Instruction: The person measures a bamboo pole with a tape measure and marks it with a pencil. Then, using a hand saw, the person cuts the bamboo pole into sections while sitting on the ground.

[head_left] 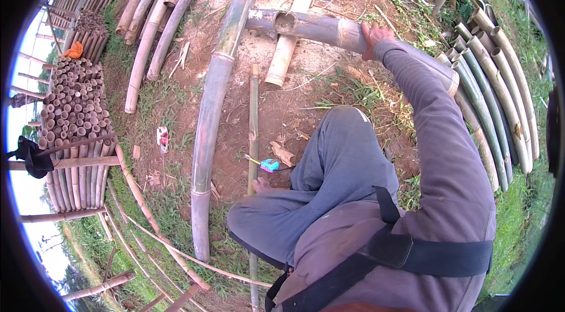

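My right hand (376,39) grips a thick bamboo pole (329,30) from above, near a joint. The pole lies crosswise ahead of me, and my forearm covers part of its right side. A rounded notch (284,22) is cut into it toward its left end. Under the notch, a shorter pale bamboo piece (280,63) crosses beneath the pole. At its left end the pole meets a long, thick bamboo pole (219,82) running from far to near. My left hand is out of view.
A thin bamboo stick (253,106) and a blue tape measure (269,165) lie before my bent legs. Bamboo poles lie at the far left (168,12) and right (500,88). Stacked bamboo (76,97) fills a rack at left. A red-and-white packet (162,139) is on the ground.
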A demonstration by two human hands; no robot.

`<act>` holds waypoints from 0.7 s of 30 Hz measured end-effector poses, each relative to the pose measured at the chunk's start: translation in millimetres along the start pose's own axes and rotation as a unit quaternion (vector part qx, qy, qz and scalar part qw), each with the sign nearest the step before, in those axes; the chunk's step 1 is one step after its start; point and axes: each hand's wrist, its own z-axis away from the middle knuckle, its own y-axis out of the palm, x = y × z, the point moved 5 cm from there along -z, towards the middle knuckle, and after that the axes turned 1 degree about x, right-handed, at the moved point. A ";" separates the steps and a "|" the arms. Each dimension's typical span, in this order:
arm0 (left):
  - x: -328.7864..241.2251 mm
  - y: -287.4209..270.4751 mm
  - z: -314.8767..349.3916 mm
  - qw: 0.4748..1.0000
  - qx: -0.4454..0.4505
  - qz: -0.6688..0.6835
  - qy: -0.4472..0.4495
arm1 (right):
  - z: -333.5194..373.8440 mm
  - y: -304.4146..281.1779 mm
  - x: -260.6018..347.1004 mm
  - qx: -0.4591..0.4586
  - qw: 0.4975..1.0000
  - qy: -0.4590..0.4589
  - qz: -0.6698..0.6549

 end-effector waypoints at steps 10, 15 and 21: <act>-244.6 60.5 -134.3 0.934 0.060 -0.047 0.350 | 10.7 2.2 6.9 0.007 1.000 0.029 -0.004; -388.4 162.4 -218.7 0.860 0.147 -0.158 0.463 | 10.9 8.2 3.9 -0.003 0.999 0.052 0.005; -388.1 239.0 -322.4 0.877 0.417 -0.131 0.201 | -3.5 8.6 17.2 -0.036 0.999 0.023 0.005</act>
